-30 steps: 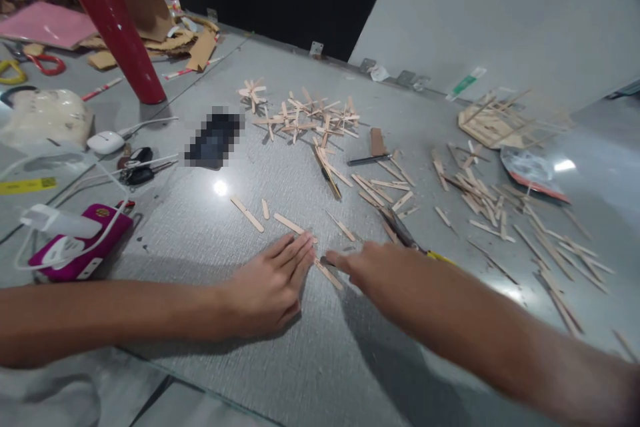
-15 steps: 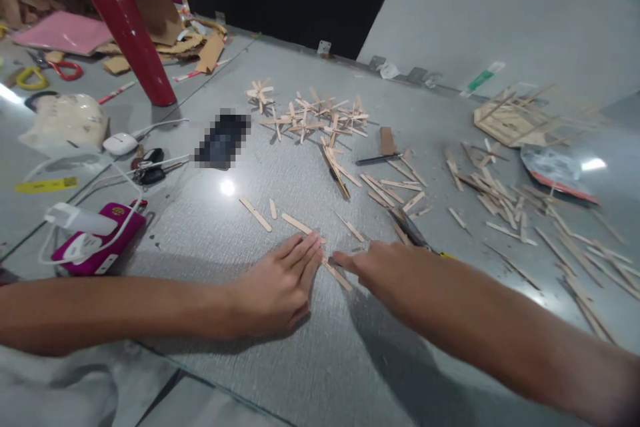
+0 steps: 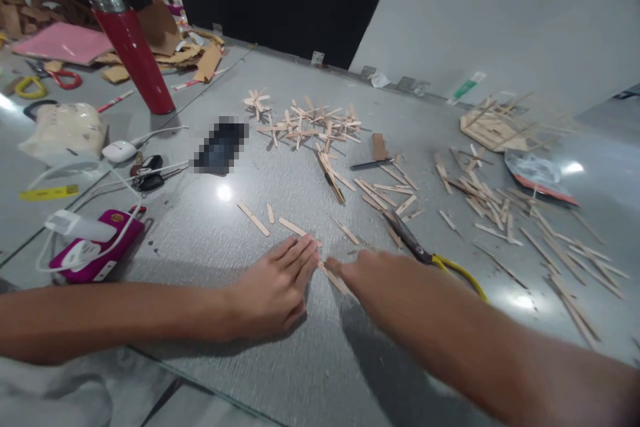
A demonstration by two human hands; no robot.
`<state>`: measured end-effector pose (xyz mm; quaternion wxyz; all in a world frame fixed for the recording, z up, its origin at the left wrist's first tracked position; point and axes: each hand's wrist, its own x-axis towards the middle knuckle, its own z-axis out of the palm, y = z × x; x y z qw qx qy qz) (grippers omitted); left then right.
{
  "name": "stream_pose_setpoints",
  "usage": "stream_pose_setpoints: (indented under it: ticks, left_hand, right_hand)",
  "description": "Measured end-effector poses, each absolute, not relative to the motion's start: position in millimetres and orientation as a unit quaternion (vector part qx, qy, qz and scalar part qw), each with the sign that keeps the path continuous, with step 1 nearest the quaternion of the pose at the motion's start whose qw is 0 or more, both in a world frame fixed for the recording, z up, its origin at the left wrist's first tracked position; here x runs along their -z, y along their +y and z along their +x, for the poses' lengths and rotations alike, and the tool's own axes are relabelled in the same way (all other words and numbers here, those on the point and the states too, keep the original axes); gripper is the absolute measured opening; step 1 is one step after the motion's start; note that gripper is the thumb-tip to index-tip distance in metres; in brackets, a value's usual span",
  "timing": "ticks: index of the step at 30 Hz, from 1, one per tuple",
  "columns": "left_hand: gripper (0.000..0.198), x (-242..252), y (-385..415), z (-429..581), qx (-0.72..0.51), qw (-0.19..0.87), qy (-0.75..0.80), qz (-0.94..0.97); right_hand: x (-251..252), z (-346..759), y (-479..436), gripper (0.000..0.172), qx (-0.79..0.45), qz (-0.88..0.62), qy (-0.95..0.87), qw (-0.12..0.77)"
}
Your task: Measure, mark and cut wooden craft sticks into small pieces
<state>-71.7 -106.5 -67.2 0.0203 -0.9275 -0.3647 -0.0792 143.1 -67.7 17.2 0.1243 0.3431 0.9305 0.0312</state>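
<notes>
My left hand (image 3: 283,277) lies low over the table, its fingers pressed together with the tips on a wooden craft stick (image 3: 333,278), holding it down. Right beside those fingertips is my right hand (image 3: 367,273), its index finger stretched toward the same stick and its other fingers curled. Whatever it may grip is hidden or too small to make out. Another craft stick (image 3: 293,227) reaches under or just behind the left fingertips. A longer stick (image 3: 253,219) and a short piece (image 3: 271,213) lie farther left. Yellow-handled scissors (image 3: 425,255) rest beyond my right forearm.
Star-shaped stick assemblies (image 3: 310,121) stand farther back. Loose sticks (image 3: 483,197) are scattered at right, near a stick frame (image 3: 493,127) and a plastic packet (image 3: 537,177). At left are a red flask (image 3: 133,53), a phone (image 3: 221,147), keys (image 3: 150,173) and a purple power bank (image 3: 107,243).
The whole view has shifted slightly, and more of the scissors' yellow handle shows past my right arm. Both hands stay at the same stick, nearly unmoved.
</notes>
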Motion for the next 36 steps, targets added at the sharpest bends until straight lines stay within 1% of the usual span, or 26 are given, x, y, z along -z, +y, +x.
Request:
stream_pose_setpoints:
  ticks: [4, 5, 6, 8, 10, 13, 17, 20, 23, 25, 27, 29, 32, 34, 36]
  left_hand:
    - [0.066, 67, -108, -67, 0.081, 0.056, -0.36, -0.928]
    - [0.066, 67, -108, -66, 0.077, 0.068, -0.361, -0.927]
    - [0.065, 66, -108, -65, 0.071, 0.078, -0.364, -0.925]
    - [0.065, 64, -108, -64, 0.059, 0.09, -0.367, -0.924]
    - [0.066, 61, -108, -64, 0.052, 0.096, -0.366, -0.924]
    - [0.066, 59, -107, -65, 0.048, 0.097, -0.364, -0.925]
    - [0.068, 59, -106, -66, 0.049, 0.096, -0.362, -0.926]
    - [0.066, 58, -106, -66, 0.04, 0.11, -0.358, -0.926]
    - [0.061, 57, -107, -65, 0.029, 0.127, -0.351, -0.927]
    - [0.059, 57, -108, -64, 0.029, 0.126, -0.345, -0.93]
    - [0.059, 56, -108, -64, 0.025, 0.116, -0.343, -0.932]
    - [0.059, 55, -108, -65, 0.018, 0.099, -0.346, -0.933]
    - [0.062, 56, -108, -67, 0.029, 0.082, -0.342, -0.936]
    - [0.062, 57, -108, -68, 0.042, 0.078, -0.343, -0.935]
    - [0.061, 59, -109, -68, 0.047, 0.072, -0.348, -0.934]
  right_hand:
    - [-9, 163, -86, 0.067, -0.035, 0.338, 0.928, 0.155]
    - [-5, 167, -89, 0.075, -0.041, 0.334, 0.929, 0.155]
    - [-2, 171, -93, 0.08, -0.06, 0.33, 0.93, 0.151]
    - [4, 176, -101, 0.081, -0.102, 0.319, 0.932, 0.135]
    - [10, 179, -106, 0.077, -0.135, 0.311, 0.933, 0.12]
    - [18, 182, -114, 0.075, -0.144, 0.308, 0.934, 0.11]
    - [23, 185, -125, 0.078, -0.136, 0.334, 0.928, 0.088]
    - [24, 185, -131, 0.085, -0.119, 0.359, 0.923, 0.075]
    - [24, 188, -130, 0.097, -0.09, 0.376, 0.918, 0.084]
    - [21, 193, -128, 0.105, -0.047, 0.389, 0.915, 0.093]
    - [16, 198, -127, 0.109, 0.008, 0.401, 0.912, 0.084]
    - [9, 203, -127, 0.106, 0.033, 0.415, 0.908, 0.04]
    - [3, 206, -125, 0.09, 0.034, 0.429, 0.902, -0.036]
    - [7, 203, -121, 0.077, 0.06, 0.422, 0.903, -0.045]
    - [15, 198, -116, 0.07, 0.088, 0.408, 0.908, -0.032]
